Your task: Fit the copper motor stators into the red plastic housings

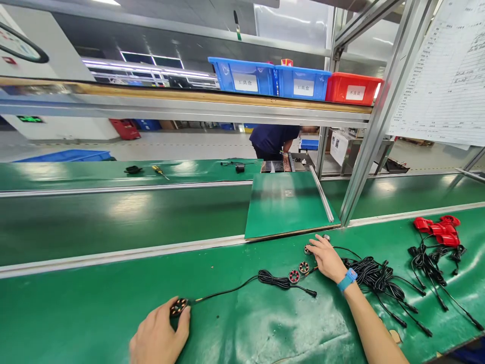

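At the lower left, my left hand point(161, 331) grips a round black disc point(178, 307) with copper-coloured spots between thumb and fingers. A black cable point(227, 290) runs from the disc to a coiled bundle point(272, 278) ending in a plug. My right hand point(328, 259), wearing a blue wristband, reaches over the mat with its fingers stretched out. Its fingertips touch or hover just over another small round part point(307, 249); contact is hard to make out. Near it lie two ring-shaped parts with red spots, one higher point(303, 267) and one lower point(294, 276).
Tangled black cables point(373, 278) lie right of my right hand, with red cable-ended parts point(441, 231) farther right. A green board point(290, 202) bridges the sunken strip behind. Blue bins point(242, 76) and a red bin point(354, 88) stand on the shelf. A person point(271, 140) bends over in the background.
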Tool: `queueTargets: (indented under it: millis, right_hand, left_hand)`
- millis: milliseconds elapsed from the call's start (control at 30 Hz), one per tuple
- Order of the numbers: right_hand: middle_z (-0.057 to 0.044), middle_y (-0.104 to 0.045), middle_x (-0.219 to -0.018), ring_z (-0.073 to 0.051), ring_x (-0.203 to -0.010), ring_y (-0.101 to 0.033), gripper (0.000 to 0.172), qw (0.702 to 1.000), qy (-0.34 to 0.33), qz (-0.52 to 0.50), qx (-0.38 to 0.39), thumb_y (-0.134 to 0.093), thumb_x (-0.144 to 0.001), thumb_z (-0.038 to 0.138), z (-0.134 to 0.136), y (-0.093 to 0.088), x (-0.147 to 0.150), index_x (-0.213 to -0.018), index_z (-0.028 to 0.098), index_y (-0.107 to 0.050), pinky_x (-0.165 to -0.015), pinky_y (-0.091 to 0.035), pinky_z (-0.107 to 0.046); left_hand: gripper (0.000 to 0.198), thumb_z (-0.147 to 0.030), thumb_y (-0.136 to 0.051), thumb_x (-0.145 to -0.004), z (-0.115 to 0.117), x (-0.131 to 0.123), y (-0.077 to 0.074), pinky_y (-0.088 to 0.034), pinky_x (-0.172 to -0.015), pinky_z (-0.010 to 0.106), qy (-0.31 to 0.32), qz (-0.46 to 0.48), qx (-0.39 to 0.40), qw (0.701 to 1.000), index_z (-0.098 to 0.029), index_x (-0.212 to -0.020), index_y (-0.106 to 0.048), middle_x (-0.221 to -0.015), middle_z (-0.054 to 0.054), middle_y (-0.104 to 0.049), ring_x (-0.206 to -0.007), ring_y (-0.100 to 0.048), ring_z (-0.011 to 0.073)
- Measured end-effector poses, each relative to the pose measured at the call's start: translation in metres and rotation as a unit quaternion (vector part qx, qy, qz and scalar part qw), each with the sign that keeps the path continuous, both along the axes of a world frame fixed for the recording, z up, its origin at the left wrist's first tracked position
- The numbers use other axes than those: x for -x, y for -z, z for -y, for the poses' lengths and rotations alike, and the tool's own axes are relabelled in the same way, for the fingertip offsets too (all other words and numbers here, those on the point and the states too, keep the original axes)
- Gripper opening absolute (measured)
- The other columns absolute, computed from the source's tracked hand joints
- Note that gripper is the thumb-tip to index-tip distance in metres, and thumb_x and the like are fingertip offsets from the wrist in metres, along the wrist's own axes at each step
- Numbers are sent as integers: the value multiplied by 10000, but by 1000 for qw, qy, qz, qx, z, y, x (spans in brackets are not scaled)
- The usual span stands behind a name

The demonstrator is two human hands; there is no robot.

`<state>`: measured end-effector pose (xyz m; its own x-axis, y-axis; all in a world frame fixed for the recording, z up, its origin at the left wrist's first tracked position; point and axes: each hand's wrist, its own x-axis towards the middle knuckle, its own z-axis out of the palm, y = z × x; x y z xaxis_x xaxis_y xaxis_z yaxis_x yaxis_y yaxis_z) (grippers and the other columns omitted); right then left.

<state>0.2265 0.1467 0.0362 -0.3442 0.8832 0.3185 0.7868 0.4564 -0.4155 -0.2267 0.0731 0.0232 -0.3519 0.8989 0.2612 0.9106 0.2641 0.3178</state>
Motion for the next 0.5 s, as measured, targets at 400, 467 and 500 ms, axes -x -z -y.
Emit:
queueTargets:
  millis: [400, 467, 500]
  right_hand:
    - [-76, -656, -1026, -238, -977, -581, 164, 997, -79, 10, -9, -593, -1003, 298, 33, -13, 62, -1084, 226, -716, -891, -526, -388]
    - [-87, -662, -1003, -249, -975, -588, 203, 997, -72, 1, -12, -537, -1025, 289, 31, -6, 58, -1074, 219, -721, -900, -530, -408]
    - [-96, -665, -1015, -259, -989, -592, 225, 998, -65, -7, -19, -517, -1031, 297, 29, -2, 54, -1093, 218, -719, -912, -532, -425]
  left_hand:
    - [648, -534, -273, -938, -3, 9, 14, -501, -957, 508, 22, -18, 0, 1000, -67, -1245, -601, -1192, 211, -660, -1122, -605, 378]
    - [639, -522, -328, -927, -1, 8, 19, -496, -979, 505, 26, -3, -27, 999, -46, -1279, -566, -1196, 212, -659, -1121, -607, 369]
    - [638, -515, -365, -916, 0, 8, 21, -493, -993, 500, 28, 9, -48, 998, -35, -1294, -546, -1192, 215, -656, -1122, -608, 363]
